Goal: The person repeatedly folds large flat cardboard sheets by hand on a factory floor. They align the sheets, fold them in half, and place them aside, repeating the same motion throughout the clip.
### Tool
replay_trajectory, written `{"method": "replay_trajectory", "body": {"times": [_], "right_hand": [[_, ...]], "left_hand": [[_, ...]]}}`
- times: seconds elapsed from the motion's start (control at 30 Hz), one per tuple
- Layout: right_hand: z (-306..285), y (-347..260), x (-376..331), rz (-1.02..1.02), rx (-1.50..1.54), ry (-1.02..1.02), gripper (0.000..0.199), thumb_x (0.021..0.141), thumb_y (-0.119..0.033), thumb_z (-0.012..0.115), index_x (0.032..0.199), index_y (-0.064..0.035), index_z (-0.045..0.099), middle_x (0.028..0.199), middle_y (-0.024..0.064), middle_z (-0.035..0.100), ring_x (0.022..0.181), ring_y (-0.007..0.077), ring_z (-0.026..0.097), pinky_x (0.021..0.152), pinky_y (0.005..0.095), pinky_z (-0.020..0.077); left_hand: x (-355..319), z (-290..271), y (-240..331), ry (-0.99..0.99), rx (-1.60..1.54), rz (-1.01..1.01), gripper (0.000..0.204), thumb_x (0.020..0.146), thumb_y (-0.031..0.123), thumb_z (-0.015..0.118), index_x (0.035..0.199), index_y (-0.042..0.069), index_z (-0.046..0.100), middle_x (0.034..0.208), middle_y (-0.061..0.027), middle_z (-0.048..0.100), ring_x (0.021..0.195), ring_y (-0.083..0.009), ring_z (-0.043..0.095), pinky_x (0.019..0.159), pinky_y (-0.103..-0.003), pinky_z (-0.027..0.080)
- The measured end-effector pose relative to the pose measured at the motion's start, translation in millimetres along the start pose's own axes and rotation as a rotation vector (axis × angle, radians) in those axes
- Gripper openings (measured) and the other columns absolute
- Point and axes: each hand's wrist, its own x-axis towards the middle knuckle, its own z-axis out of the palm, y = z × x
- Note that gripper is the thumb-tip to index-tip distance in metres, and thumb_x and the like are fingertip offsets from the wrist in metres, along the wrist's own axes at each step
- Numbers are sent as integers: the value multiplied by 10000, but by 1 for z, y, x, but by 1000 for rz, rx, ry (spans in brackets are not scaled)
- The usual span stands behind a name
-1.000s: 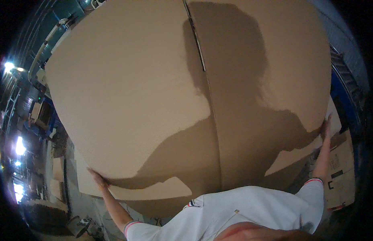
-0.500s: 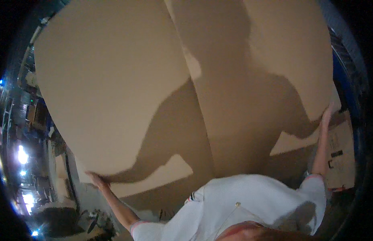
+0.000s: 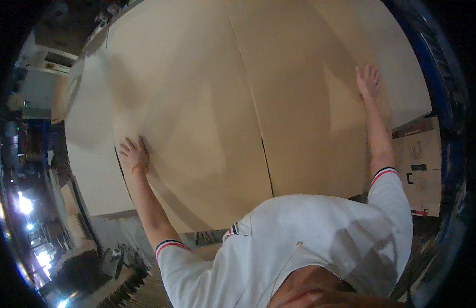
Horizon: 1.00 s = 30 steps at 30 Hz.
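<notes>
A wide brown cardboard sheet (image 3: 197,113) lies spread out before me, with a long seam running from the far edge toward my chest; near me the seam looks like a dark gap. My left hand (image 3: 134,153) rests on the sheet by its left edge, fingers spread. On the right side and farther off, my right hand (image 3: 369,80) presses flat near the other edge, its fingers stretched out. Neither hand grips anything. Beneath the cardboard, a pale flat surface (image 3: 92,174) shows at both sides.
Brown printed cardboard cartons (image 3: 417,167) stand at the right, beside a dark blue frame (image 3: 435,77). Bright lights and cluttered equipment fill the far left. Dark debris (image 3: 120,262) lies on the floor at lower left.
The cardboard, which filled more of the view, now lies lower on the pale surface. Both hands have moved from its side edges onto its face, the right one reaching farther away.
</notes>
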Motion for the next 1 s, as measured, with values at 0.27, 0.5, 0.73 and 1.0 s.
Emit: {"method": "replay_trajectory", "body": {"times": [0.27,0.5,0.73,1.0], "right_hand": [[-28,-95,-111,-357,7,71,593,970,-476,350,1492,-205,273,1563,72,208,1435,310,187,1138,551,155],[-45,-89,-139,-436,50,-9,552,982,-405,349,1483,-181,289,1562,65,210,1433,280,198,1148,518,159],[-71,-30,-281,-847,503,-162,568,906,-266,555,1425,-105,389,1546,118,239,1425,346,199,1136,575,127],[-57,109,-338,-1010,346,-147,780,718,-653,619,1313,-154,542,1508,103,320,1394,348,262,1118,595,170]], "left_hand": [[-35,-75,28,21,-742,-268,766,923,644,321,1527,221,114,1586,-131,58,1445,-384,68,1107,-635,92],[-103,-75,69,254,-907,77,780,898,568,485,1501,137,244,1571,-149,136,1447,-362,86,1135,-582,64],[-289,-114,114,287,-936,686,947,701,640,656,1455,151,356,1545,-158,227,1435,-373,149,1106,-632,98],[-304,-117,122,499,-831,784,904,641,658,694,1368,167,477,1470,-127,367,1373,-347,300,1083,-612,209]]}}
